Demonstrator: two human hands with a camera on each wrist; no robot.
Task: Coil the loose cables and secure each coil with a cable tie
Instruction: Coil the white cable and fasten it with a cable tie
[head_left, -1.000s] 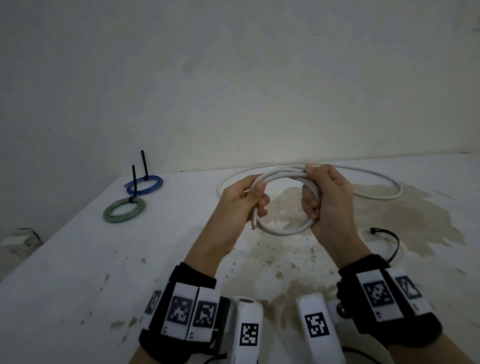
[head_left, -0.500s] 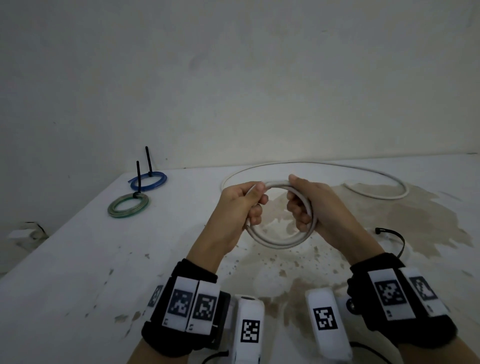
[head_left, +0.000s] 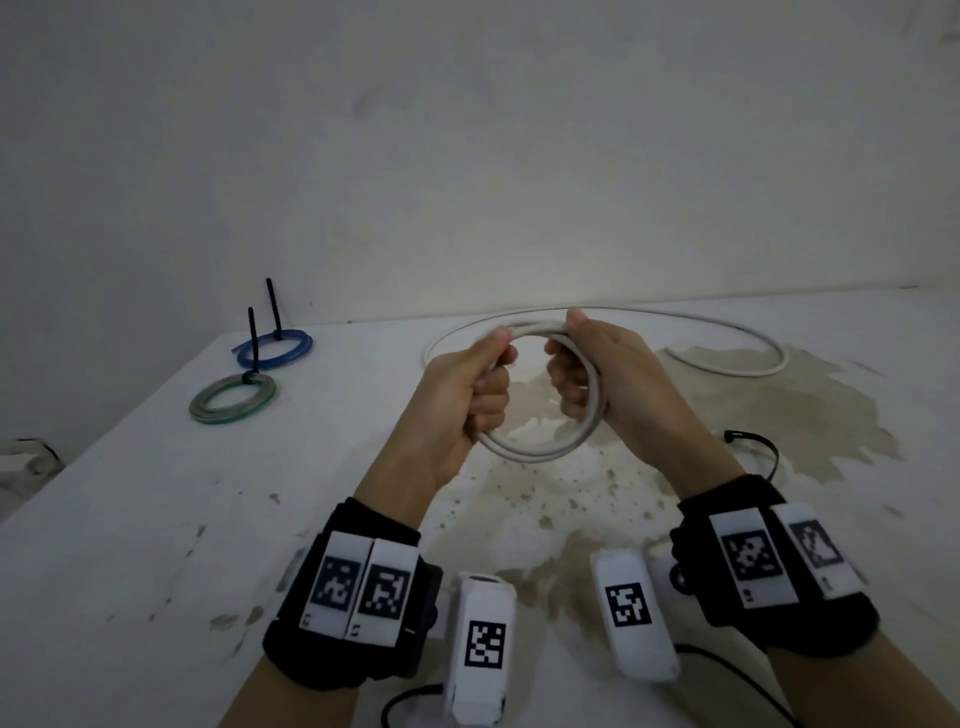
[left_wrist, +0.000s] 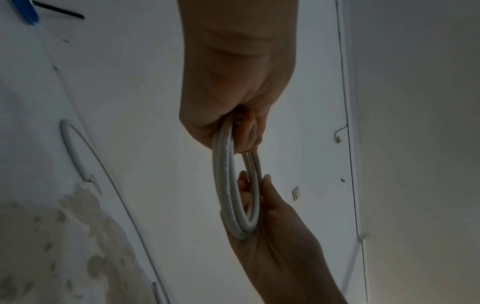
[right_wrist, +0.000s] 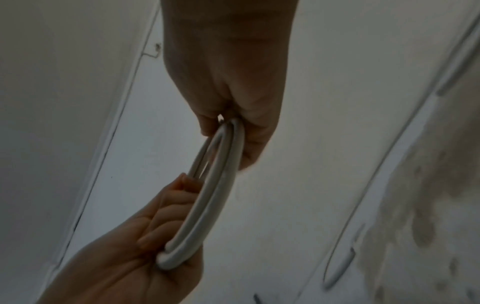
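In the head view, the left hand (head_left: 462, 384) and the right hand (head_left: 597, 374) hold up a white cable coil (head_left: 540, 452) between them, above the table (head_left: 130, 519). Each hand has its fingers curled round one side of the ring, so the loops stay together and do not spring open. The rest of the white cable (head_left: 727, 364) lies loose on the table behind the hands in a wide curve; it is not yet wound, so I judge the coiling is only partly done. At the far left lie a blue coil (head_left: 275, 351) and a green coil (head_left: 232, 399), each with a black tie standing up from it; these look finished. A black cable tie (head_left: 753, 449) lies just beside the right wrist, probably kept near for this coil.

In the left wrist view, the left hand (left_wrist: 233, 82) closes tightly on the top of the coil (left_wrist: 226, 185), and the right hand (left_wrist: 275, 236) cradles the lower bend with its fingers (left_wrist: 242, 185) through the ring.

In the right wrist view, the right hand (right_wrist: 228, 82) grips the loops (right_wrist: 215, 195) at one end and the left hand (right_wrist: 135, 257) at the other. The picture is dim, so I cannot count the loops surely; there seem to be two or three.
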